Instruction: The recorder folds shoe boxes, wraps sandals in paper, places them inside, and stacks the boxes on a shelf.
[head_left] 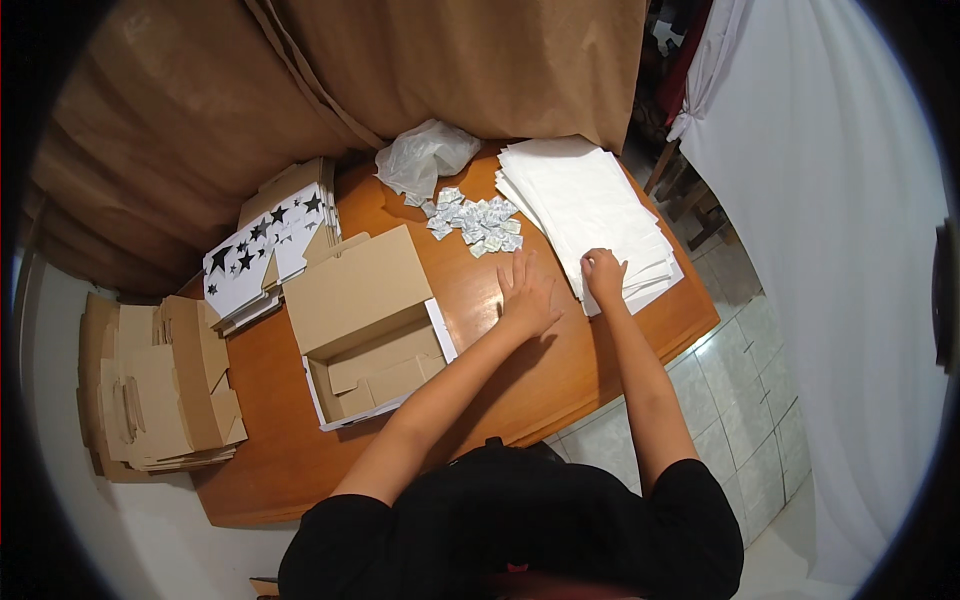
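Note:
My left hand (528,297) hovers over or rests on the bare wood, fingers spread, holding nothing. It lies between the open cardboard box and the stack of white paper sheets (585,195). At the stack's left edge is my right hand (604,278). Its thumb and forefinger are bent together at the edge of a sheet, while another finger sticks out. The open box (358,272) stands left of my left forearm, brown inside with white outer sides, its lid tipped back. Inside, only brown flaps show. Small printed sachets (475,222) lie loosely heaped beyond my left hand.
A crumpled clear plastic bag (428,155) sits behind the sachets. White boxes with black stars (262,240) are piled at the far left. Flattened brown cardboard boxes (150,385) lean at the table's left end. A brown curtain (470,65) and a white cloth (820,200) hang around the wooden table (270,440).

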